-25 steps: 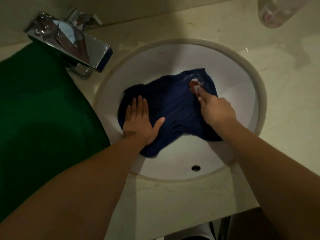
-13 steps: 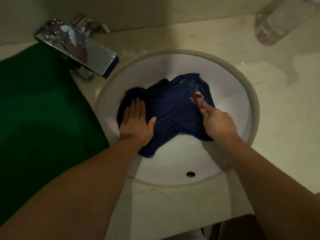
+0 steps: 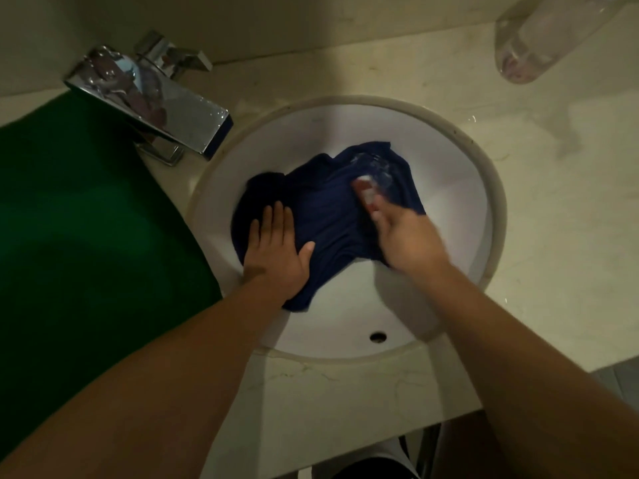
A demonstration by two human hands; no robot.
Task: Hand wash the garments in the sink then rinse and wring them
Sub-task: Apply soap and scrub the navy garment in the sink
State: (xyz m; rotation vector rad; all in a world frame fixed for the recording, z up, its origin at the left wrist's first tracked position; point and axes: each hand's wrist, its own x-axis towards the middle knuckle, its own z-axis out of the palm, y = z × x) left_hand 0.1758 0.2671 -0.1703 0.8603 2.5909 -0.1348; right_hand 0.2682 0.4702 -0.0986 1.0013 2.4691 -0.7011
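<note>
Navy cloth garment (image 3: pixel 328 219) lies mid-bowl in round white ceramic sink (image 3: pixel 345 129); left hand (image 3: pixel 276 254), fingers straight, pins it as anchor; right hand (image 3: pixel 408 236) pinches small pale blurred lump (image 3: pixel 364 190), apparently soap, for scrubbing.

Both bare forearms reach in over the near rim of the sink (image 3: pixel 453 160). The left hand (image 3: pixel 276 250) presses flat at the sink's left side, fingers straight and together. The right hand (image 3: pixel 404 236) (blurred) sits mid-sink, fingers pinching a small pale piece (image 3: pixel 364 191).
</note>
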